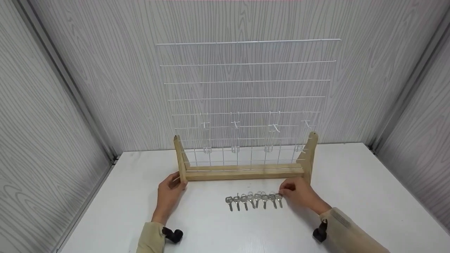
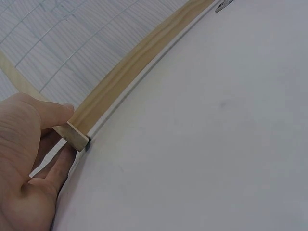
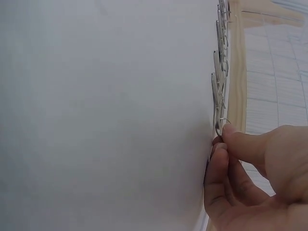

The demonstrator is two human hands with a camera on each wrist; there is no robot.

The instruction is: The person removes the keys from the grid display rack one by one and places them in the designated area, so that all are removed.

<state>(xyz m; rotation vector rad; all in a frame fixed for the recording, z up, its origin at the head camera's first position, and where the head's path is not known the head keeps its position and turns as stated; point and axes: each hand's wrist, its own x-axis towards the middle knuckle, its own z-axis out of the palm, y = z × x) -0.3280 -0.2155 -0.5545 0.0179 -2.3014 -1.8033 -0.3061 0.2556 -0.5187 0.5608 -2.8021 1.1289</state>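
A white wire grid rack [image 1: 246,80] stands upright in a wooden base [image 1: 242,174] with two slanted side pieces. My left hand [image 1: 170,193] grips the lower front end of the left wooden side piece [image 2: 76,135], thumb on one side and fingers on the other in the left wrist view. In front of the base lies a row of several silver keys [image 1: 244,202], each with a small ring. At the row's right end my right hand [image 1: 299,192] pinches the rightmost key [image 1: 279,200] by its head or ring, between thumb and forefinger; the fingertips hide exactly which.
Several white wire hooks [image 1: 275,128] hang side by side on the lower part of the grid. The base stands on a white tabletop [image 1: 218,232], with wood-grain panels [image 1: 105,70] behind and at both sides. Black wrist cameras [image 1: 173,234] sit at both cuffs.
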